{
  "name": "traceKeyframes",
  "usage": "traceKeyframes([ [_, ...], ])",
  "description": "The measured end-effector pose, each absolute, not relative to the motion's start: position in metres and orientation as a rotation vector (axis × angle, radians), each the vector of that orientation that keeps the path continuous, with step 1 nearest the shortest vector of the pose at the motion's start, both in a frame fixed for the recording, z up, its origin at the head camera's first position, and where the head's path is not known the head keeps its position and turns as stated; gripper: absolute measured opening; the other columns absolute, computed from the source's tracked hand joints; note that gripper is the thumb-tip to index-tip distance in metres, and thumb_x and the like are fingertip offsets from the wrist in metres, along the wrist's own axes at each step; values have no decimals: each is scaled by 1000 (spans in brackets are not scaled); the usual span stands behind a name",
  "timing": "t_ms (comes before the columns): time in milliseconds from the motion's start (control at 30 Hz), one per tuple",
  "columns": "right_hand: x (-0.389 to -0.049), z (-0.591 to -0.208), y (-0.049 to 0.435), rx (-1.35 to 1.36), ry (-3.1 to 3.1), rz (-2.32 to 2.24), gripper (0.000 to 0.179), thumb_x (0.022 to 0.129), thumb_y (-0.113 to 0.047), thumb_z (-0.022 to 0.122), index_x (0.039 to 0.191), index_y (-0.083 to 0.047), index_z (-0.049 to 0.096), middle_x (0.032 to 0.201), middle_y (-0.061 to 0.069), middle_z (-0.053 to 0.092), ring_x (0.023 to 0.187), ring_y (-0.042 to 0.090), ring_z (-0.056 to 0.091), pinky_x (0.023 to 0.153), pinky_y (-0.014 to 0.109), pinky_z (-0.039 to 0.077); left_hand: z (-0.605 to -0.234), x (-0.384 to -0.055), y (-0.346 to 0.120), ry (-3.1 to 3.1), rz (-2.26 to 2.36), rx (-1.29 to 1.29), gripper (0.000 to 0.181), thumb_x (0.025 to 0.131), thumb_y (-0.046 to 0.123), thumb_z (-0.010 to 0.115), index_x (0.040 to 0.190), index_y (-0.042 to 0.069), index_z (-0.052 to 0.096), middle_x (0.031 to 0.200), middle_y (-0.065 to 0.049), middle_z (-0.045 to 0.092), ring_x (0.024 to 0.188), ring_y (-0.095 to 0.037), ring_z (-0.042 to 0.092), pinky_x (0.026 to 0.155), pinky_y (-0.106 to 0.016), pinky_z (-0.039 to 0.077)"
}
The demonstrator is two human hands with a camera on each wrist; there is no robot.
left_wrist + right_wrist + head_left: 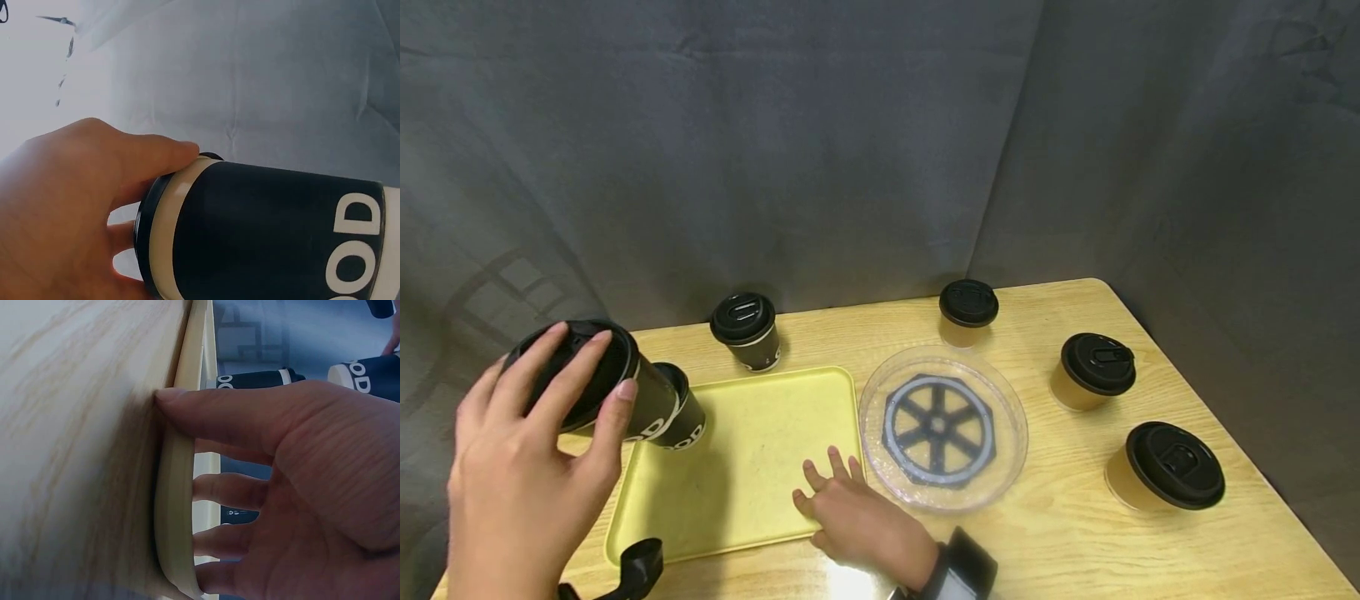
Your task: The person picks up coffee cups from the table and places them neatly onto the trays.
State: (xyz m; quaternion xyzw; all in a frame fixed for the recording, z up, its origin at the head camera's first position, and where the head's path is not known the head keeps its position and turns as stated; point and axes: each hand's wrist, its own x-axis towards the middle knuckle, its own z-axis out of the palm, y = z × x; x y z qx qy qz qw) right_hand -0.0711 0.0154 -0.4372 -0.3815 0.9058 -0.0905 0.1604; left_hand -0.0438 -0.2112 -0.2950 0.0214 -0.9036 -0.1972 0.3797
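Fingers of left hand (529, 446) grasp black-lidded dark paper cup (649, 397), raised base-down at left of yellow rectangular tray (775, 433); right hand (863, 514) pinches its near-right edge.

Looks like a curtained-off tabletop booth: grey cloth (850, 167) hangs behind and beside a wood-grain table (1060, 525).

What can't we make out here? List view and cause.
Held cup: start of its lettering; left wrist view, cut off by bottom edge.
Rear cup: part of lid and side; head view, behind the held cup.
Tray: near right corner; head view, under the right hand.
Rightmost cup: contents; head view, lid on.
Black item: full shape; head view, cut off by bottom edge.
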Motion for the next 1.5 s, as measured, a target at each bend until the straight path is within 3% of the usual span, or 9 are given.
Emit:
traceKeyframes([
  [367,-71,-437,15,-1087,2595,-242,55,86,-31,70,139,-28,53,155,7,38,142,45,32,113,56,35,-294,-44,-203,-2372,-541,-19,43,88,24,68,131,24,63,148,-9,50,133,-49,39,104,-70,33],
  [600,-71,-437,14,-1091,2598,-210,56,86,-32,70,139,-29,53,155,7,37,142,44,32,113,56,35,-299,-49,-203,-2366,-548,-181,41,89,27,66,130,19,64,142,-19,52,128,-53,42,121,-46,25],
  [867,-71,-437,14,-1075,2591,-219,56,86,-31,70,139,-29,53,156,6,37,143,44,31,114,55,35,-304,-53,-200,-2387,-592,-236,42,89,27,68,130,19,64,143,-19,52,123,-49,46,108,-59,32],
  [1200,-70,-437,14,-1080,2588,-229,56,86,-31,70,139,-28,53,155,7,38,142,45,32,113,57,35,-306,-53,-200,-2465,-603,-239,46,88,22,69,133,21,61,148,-13,49,124,-51,45,103,-64,33],
  [1500,-71,-438,15,-1081,2586,-224,55,87,-31,68,139,-29,52,156,4,37,144,43,31,114,54,35,-310,-55,-201,-2529,-605,-251,48,89,24,68,136,27,58,150,-14,44,123,-53,44,93,-68,34],
])
